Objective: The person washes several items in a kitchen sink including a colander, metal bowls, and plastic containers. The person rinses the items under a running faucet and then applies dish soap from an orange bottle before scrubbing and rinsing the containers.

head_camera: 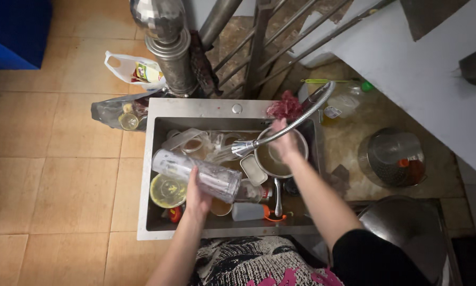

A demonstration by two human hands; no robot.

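Your left hand (pixel 196 197) wraps one clear ribbed plastic jar (pixel 196 174); your right hand (pixel 283 144) grips one flexible metal faucet hose (pixel 296 123) over a steel sink (pixel 195 108).

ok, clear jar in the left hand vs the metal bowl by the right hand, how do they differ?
The clear jar is see-through and tall; the metal bowl is opaque steel, round and shallow. The jar lies tilted on its side, held up by the left hand; the bowl sits upright in the sink, under the right hand. Both are over the sink.
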